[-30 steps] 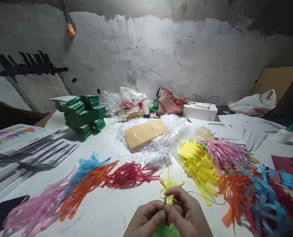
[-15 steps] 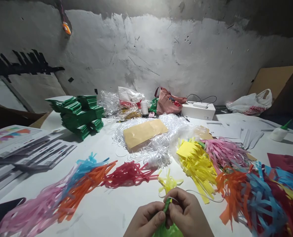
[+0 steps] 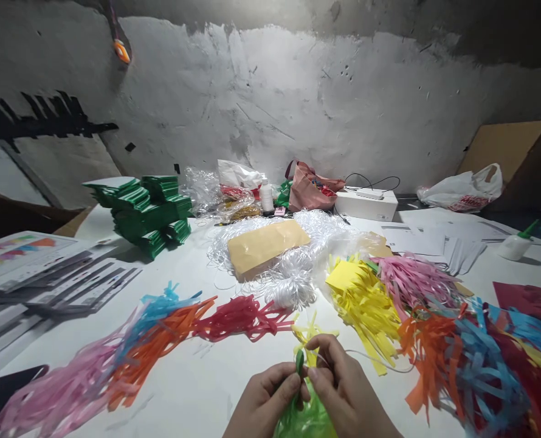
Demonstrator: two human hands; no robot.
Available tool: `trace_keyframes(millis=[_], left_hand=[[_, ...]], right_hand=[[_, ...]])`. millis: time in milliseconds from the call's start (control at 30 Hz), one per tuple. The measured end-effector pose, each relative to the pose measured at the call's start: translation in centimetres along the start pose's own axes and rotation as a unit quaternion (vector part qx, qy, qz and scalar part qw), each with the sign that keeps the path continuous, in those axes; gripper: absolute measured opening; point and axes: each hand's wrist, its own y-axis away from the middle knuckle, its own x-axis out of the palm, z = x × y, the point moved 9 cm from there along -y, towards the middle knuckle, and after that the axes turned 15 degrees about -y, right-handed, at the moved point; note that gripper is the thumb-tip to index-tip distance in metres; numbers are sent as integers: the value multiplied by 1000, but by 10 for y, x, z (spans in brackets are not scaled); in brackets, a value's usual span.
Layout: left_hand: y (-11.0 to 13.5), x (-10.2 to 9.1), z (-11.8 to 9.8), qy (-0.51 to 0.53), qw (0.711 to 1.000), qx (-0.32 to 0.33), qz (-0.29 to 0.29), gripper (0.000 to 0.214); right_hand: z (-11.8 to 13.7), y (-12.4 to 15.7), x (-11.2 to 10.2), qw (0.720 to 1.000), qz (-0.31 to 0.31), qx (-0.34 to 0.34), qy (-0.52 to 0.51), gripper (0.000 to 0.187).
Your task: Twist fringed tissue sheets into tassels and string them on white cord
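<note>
At the bottom middle, my left hand [image 3: 267,398] and my right hand [image 3: 343,389] meet over the white table [image 3: 197,377]. Both pinch the rolled top of a green paper tassel [image 3: 300,365], whose fringe [image 3: 303,421] hangs below between my wrists. A thin clear string [image 3: 371,354] runs from my right fingers toward the right. A small yellow tassel [image 3: 310,336] lies just beyond my hands.
Finished tassels in red [image 3: 243,317], orange, blue and pink [image 3: 65,389] lie to the left. Heaps of cut strips, yellow [image 3: 366,304], pink, orange and blue, fill the right. Behind are a coil of clear string [image 3: 293,283], a brown envelope [image 3: 267,244], green stacks [image 3: 152,213] and a glue bottle [image 3: 516,245].
My hands have lifted slightly and the green tassel's rolled top now pokes up between my fingertips; more of its green fringe shows below.
</note>
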Motion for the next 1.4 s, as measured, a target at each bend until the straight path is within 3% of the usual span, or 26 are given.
trace_keyframes(millis=[133,333,567,733,833,900,1100,1233,1400], left_hand=[[-3,0,11,75,996,-38,-17,37],[-5,1,8,65,998,-11,-3,36],[3,1,-12,-84,995,54,-2,37],[13,-3,-30,-214,964,141,-67,28],[17,-3,-38,-268,943,182,-75,23],[16,-4,-39,-257,947,184,-60,21],[5,-16,-23,-108,987,111,-42,23],[5,-20,-24,-93,989,99,-64,27],[13,-21,-46,-136,978,131,-92,31]], right_hand=[[4,1,-4,1000,-13,-12,19,30],[-2,3,16,996,72,-47,-15,30],[-9,3,14,996,77,-18,38,33],[-3,3,17,994,85,-29,68,43],[-3,2,15,993,73,-16,94,34],[-1,3,15,993,77,-13,92,28],[2,5,24,991,116,-15,61,31],[3,7,30,987,134,-49,76,38],[18,7,29,982,135,-96,95,38]])
